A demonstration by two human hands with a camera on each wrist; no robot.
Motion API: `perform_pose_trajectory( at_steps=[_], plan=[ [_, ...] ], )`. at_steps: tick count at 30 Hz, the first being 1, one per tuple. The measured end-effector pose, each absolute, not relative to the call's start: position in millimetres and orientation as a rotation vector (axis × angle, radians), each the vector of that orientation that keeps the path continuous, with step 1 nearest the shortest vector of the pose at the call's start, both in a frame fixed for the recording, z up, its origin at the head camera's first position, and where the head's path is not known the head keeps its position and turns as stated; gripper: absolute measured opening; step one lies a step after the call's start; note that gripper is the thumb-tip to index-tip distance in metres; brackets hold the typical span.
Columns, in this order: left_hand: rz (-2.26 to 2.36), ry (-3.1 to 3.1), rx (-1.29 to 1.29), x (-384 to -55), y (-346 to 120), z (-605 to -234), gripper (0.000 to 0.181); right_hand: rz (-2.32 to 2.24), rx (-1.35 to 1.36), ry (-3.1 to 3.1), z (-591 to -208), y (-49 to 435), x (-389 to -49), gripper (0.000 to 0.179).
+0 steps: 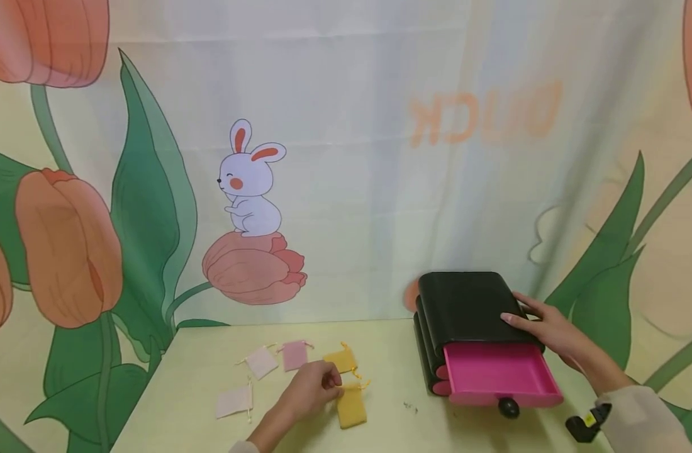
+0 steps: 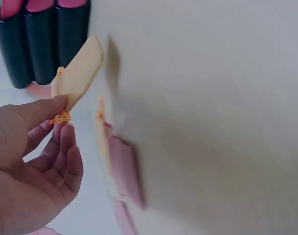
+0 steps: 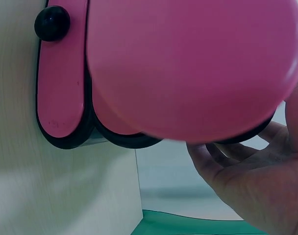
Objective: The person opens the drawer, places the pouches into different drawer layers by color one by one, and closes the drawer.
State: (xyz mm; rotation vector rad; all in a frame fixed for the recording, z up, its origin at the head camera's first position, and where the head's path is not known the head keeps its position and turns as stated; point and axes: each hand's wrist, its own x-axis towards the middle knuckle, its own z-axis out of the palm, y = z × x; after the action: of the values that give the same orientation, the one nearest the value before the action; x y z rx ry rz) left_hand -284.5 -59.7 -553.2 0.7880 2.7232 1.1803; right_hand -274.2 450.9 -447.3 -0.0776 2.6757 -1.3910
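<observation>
My left hand (image 1: 311, 391) pinches a yellow drawstring pouch (image 1: 351, 408) by its tied end, between thumb and fingertips. In the left wrist view the pouch (image 2: 80, 73) is tilted, raised off the table. Another yellow pouch (image 1: 340, 360) lies just beyond that hand. A black drawer box (image 1: 470, 308) with pink drawers stands at the right, and its top drawer (image 1: 499, 371) is pulled out, with nothing visible inside. My right hand (image 1: 552, 330) rests on the box's right side, thumb on its top edge. Its fingertips are partly hidden behind the box in the right wrist view.
A pink pouch (image 1: 295, 355) and two pale pouches, one farther back (image 1: 262, 363) and one nearer pouch (image 1: 234, 402), lie left of the yellow ones. The printed curtain (image 1: 346, 189) hangs behind the table (image 1: 170, 390). The open drawer's black knob (image 1: 508, 408) juts toward the front.
</observation>
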Motion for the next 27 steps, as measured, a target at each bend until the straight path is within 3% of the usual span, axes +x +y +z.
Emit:
perform_pose_trajectory(
  at_steps=[13, 27],
  plan=[
    [1.445, 2.648, 0.866, -271.8, -19.6, -485.3, 0.012, -1.399, -0.078, 2.683, -450.7, 451.9, -274.7, 0.089],
    [1.652, 2.527, 0.819, -266.3, 45.0, -438.9, 0.011, -1.4, -0.095, 2.687, -447.8, 451.7, -276.7, 0.088]
  ],
)
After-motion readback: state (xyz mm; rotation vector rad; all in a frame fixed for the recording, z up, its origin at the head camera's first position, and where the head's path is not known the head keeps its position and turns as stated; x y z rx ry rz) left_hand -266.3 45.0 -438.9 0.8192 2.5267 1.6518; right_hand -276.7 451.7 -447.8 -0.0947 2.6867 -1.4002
